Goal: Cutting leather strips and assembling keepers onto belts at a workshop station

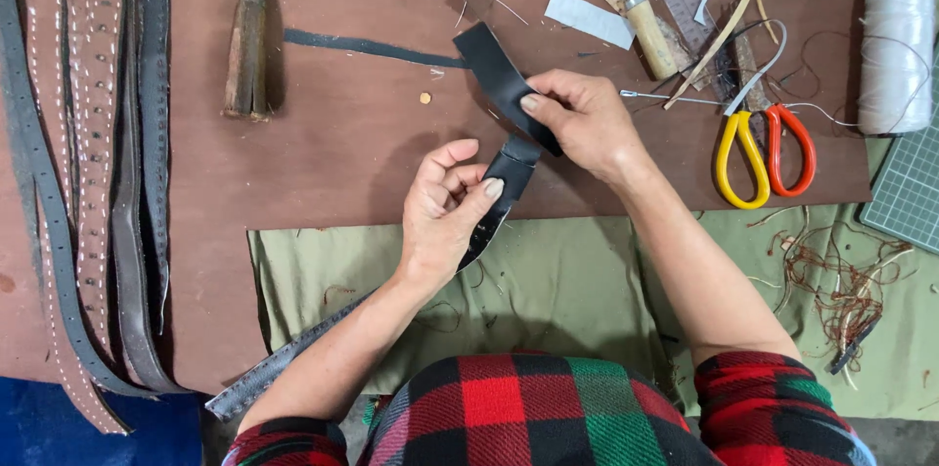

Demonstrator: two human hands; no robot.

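From the head camera, both hands pinch 1 black folded leather strap (501, 85) above the middle of the table (587, 280): the left hand (445, 212) grips its lower end, the right hand (577, 119) bends the upper part. The strap could spring from the fold if either pinch loosens. Yellow-and-orange-handled scissors (763, 148) lie near the right edge.

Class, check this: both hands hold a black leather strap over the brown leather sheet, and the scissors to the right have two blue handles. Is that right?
Not quite. The head view shows the scissors with one yellow handle and one red-orange handle, not blue. The rest holds: the left hand and right hand hold the black leather strap over the brown leather sheet.
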